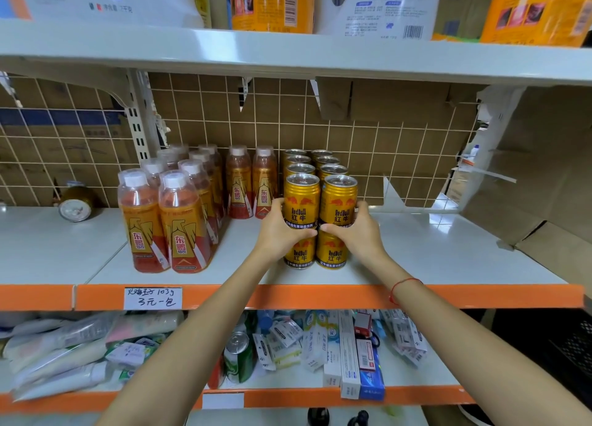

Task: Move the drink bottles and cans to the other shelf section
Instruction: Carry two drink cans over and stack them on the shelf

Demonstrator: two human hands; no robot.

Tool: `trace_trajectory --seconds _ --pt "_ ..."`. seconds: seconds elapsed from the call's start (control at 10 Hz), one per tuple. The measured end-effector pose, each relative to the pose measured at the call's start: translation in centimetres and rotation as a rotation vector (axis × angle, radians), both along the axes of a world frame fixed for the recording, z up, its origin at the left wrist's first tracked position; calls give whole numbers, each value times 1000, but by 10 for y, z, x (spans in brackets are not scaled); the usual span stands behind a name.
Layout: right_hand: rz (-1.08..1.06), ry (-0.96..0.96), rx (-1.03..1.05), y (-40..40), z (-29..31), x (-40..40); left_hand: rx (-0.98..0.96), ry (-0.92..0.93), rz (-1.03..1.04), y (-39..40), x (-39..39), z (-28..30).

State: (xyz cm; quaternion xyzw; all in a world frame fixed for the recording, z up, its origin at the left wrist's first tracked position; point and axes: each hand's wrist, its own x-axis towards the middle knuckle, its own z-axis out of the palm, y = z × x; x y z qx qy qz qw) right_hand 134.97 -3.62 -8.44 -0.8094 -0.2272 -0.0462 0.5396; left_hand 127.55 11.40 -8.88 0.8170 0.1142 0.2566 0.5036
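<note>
bare forearms, red string bracelet (404,285) (right wrist)

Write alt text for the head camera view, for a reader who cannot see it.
Two bare hands, left hand and right hand, each grip a gold Red Bull can: the upper left can and upper right can, stacked on two lower cans on a white shelf. Orange drink bottles stand to the left.

The hands (320,233) cover the join between the upper and lower front gold cans (320,201). The rear cans (312,159) show only their tops. The rear bottles (192,156) are mostly hidden. The top edge cuts the packages (272,2) above. The lower shelf's small boxes (288,339) are too blurred to read.
</note>
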Motion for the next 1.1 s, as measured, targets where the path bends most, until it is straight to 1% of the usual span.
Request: trace_trajectory --seconds 0.4,0.7,0.9,1.1 --pt "6 2 -12 -1 1 -1 -11 -10 24 -2 2 -2" --pt "5 11 -30 1 1 0 -10 17 36 -1 3 -2" --pt "14 27 -44 -1 8 -6 40 64 39 -3 -3 6" --pt "-36 -32 -99 -8 32 -17 163 83 60 -4 -27 32"
